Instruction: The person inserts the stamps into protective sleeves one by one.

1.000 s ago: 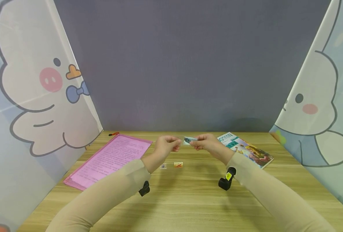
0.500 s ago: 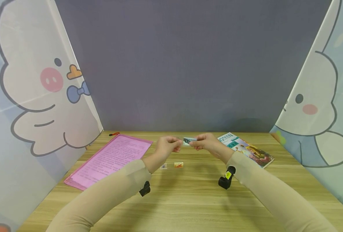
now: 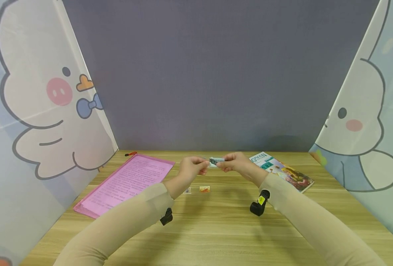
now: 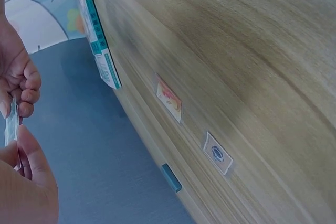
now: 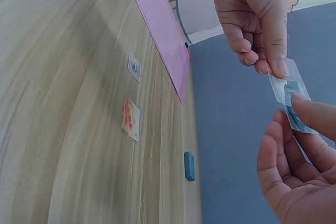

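Both hands are raised over the far part of the table, close together. Between them is a small teal stamp [image 5: 294, 98] in a clear plastic sleeve [image 5: 295, 70]. My left hand [image 3: 191, 168] pinches one end of the sleeve between thumb and fingers. From the other side, my right hand [image 3: 234, 162] grips the stamp and sleeve, its thumb flat over the teal print. Below them on the wood lie an orange-and-red stamp [image 3: 204, 189] and a paler stamp with a round blue emblem [image 4: 218, 153]; the left forearm is close beside the paler one in the head view.
A pink zip folder [image 3: 126, 183] with printed sheets lies at the left of the table [image 3: 216, 236]. At the right is a colourful magazine [image 3: 282, 171]. Near the far edge sits a small teal block [image 5: 189, 166], and a grey panel [image 3: 216, 74] stands behind.
Both hands stay almost in place, still holding the sleeve. The teal stamp and right fingers have shifted very slightly to the left. The things on the table are unmoved.
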Available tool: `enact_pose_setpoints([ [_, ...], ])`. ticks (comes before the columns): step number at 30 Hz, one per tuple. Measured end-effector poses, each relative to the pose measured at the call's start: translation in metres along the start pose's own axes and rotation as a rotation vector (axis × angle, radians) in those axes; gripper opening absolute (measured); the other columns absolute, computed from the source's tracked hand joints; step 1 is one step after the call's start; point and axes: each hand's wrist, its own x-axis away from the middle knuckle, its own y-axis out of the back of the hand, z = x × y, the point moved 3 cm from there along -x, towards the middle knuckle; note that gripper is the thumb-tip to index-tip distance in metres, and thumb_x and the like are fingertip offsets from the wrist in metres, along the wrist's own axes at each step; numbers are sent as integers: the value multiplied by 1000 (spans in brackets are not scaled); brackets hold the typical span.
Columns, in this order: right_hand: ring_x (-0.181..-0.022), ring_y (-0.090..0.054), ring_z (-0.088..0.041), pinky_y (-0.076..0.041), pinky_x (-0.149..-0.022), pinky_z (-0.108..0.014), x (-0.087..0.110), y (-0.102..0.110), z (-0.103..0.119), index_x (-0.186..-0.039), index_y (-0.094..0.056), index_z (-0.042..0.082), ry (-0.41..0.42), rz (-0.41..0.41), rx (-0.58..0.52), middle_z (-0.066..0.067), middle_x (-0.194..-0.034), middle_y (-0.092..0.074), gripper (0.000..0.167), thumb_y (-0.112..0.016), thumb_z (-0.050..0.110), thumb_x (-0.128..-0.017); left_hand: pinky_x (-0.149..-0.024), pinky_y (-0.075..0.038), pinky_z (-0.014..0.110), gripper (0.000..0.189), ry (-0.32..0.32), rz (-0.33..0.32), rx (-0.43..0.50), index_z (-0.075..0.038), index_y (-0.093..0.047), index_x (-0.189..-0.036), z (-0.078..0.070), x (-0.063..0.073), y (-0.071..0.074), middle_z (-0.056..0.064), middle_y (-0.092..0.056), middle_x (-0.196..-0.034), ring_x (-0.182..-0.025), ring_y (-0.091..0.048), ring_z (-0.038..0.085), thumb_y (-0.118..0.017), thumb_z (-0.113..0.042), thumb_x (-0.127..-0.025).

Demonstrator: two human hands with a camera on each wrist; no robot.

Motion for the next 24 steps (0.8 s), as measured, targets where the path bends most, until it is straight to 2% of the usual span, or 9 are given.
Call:
enact_pose_setpoints([
  [4, -97, -66, -29, -57, -92, -41, 1, 2, 0, -117, -60, -6, 13, -8, -11, -12, -100, -69, 37, -68, 20, -92, -63, -61, 26, 19, -4, -23, 4, 7, -70, -100, 0, -1, 2, 19, -70, -89, -61, -64, 10, -69, -8, -89],
  [8, -98, -65, -29, -56, -92, -40, 3, 7, -3, -122, -58, -6, 31, -6, -38, -17, -108, -66, 36, -64, 17, -94, -62, -61, 25, 19, -13, -31, 11, 7, -71, -100, 0, -1, 4, 16, -71, -88, -62, -65, 12, -70, -9, -89],
  [13, -96, -65, -30, -58, -82, -31, 4, 10, -5, -114, -63, -3, 40, -7, -63, -13, -102, -68, 27, -66, 14, -93, -63, -61, 26, 20, -26, -24, 16, 7, -71, -100, 1, -1, 5, 18, -71, -90, -63, -65, 12, -70, -9, -89],
  [15, -94, -65, -29, -58, -81, -31, 4, 9, -6, -112, -63, -3, 43, -11, -68, -10, -97, -69, 26, -66, 15, -93, -64, -61, 26, 20, -23, -20, 14, 7, -71, -101, 2, -1, 5, 18, -71, -90, -63, -65, 12, -70, -9, -89],
  [21, -80, -65, -14, -59, -80, -31, 5, 8, -7, -112, -63, -5, 33, -39, -63, -3, -89, -69, 27, -67, 14, -92, -63, -61, 26, 19, -12, -11, 15, 6, -71, -100, 3, 0, 4, 16, -71, -87, -66, -67, 17, -70, -9, -89],
  [24, -79, -64, -12, -58, -80, -32, 5, 8, -7, -112, -63, -6, 46, -41, -51, -3, -89, -69, 29, -66, 14, -93, -63, -61, 27, 19, -10, -8, 19, 6, -71, -100, 3, 0, 4, 16, -71, -88, -67, -67, 17, -70, -10, -89],
])
